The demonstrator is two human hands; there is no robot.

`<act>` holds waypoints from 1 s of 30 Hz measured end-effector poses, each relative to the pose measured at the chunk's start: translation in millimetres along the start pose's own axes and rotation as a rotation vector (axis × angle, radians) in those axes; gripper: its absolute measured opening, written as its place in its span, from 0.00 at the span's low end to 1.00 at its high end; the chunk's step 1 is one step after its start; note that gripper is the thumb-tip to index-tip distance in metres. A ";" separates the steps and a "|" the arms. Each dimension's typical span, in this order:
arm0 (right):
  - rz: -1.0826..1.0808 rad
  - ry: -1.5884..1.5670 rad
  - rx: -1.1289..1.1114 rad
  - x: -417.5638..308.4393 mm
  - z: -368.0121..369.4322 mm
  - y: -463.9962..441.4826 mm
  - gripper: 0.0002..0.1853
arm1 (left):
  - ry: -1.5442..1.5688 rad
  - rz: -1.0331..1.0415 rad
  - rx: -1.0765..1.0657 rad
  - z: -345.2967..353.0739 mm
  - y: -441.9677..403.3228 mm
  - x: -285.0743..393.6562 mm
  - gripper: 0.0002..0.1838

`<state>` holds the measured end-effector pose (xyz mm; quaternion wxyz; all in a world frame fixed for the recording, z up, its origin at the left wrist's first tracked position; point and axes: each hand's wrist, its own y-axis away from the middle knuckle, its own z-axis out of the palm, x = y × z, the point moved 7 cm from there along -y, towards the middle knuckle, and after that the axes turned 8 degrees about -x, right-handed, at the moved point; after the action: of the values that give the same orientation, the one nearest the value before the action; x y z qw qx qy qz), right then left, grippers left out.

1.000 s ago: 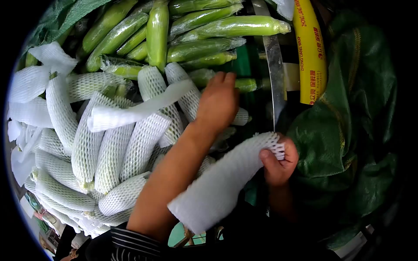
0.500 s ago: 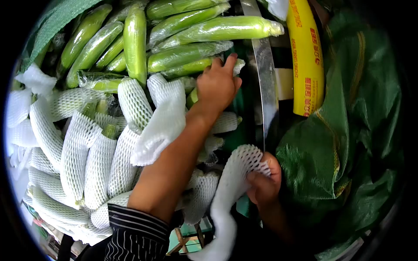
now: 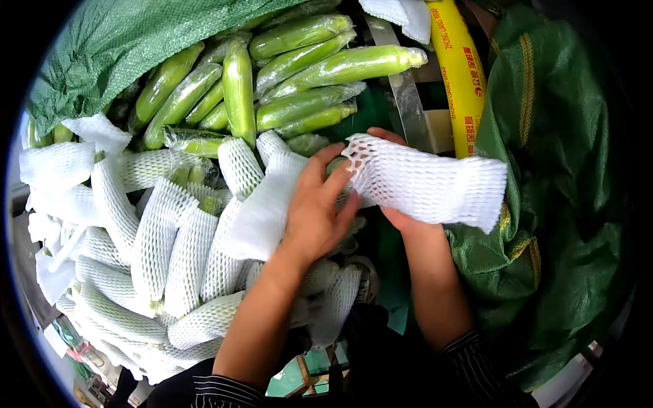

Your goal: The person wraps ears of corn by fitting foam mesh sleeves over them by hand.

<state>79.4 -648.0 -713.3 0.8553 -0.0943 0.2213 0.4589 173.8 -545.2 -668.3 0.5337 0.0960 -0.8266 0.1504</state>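
A white foam net sleeve [image 3: 428, 180] stretches sideways in front of me, its meshed mouth facing left. Wrapped around it from behind is my right hand [image 3: 401, 219], mostly hidden by the foam. My left hand [image 3: 316, 200] has its bent fingers at the sleeve's mouth. Just behind these fingers a bit of a green vegetable [image 3: 334, 165] shows; whether it is held or lies on the pile I cannot tell. Above lie several long green vegetables [image 3: 309, 105] in clear film. Beside my left hand, a loose white foam sleeve [image 3: 262, 217] rests on the pile.
Several net-covered vegetables [image 3: 183, 262] are heaped at the left. A green woven sack [image 3: 136, 47] borders the pile, and more green sack [image 3: 564, 204] fills the right. A metal strip [image 3: 407, 102] and a yellow wrap roll [image 3: 459, 75] stand at the upper right.
My left hand has drawn back from the film-wrapped vegetables to the sleeve's mouth. My right hand has raised the sleeve from its hanging position to sideways. The view has shifted slightly.
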 end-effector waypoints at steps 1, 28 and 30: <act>0.025 0.012 0.021 2.8 -5.2 -2.8 0.27 | 0.129 0.040 0.055 -2.3 0.5 1.7 0.26; 0.298 0.681 0.523 63.1 -201.6 0.6 0.20 | -0.343 -0.680 -0.055 52.0 11.9 -94.6 0.10; 0.294 0.585 0.567 70.1 -193.9 2.5 0.21 | -0.266 -0.735 -0.055 39.1 14.8 -102.6 0.12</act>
<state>54.4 -665.1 -917.3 0.6742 0.0509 0.5829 0.4506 177.9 -545.3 -779.0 0.4426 0.3900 -0.8028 -0.0868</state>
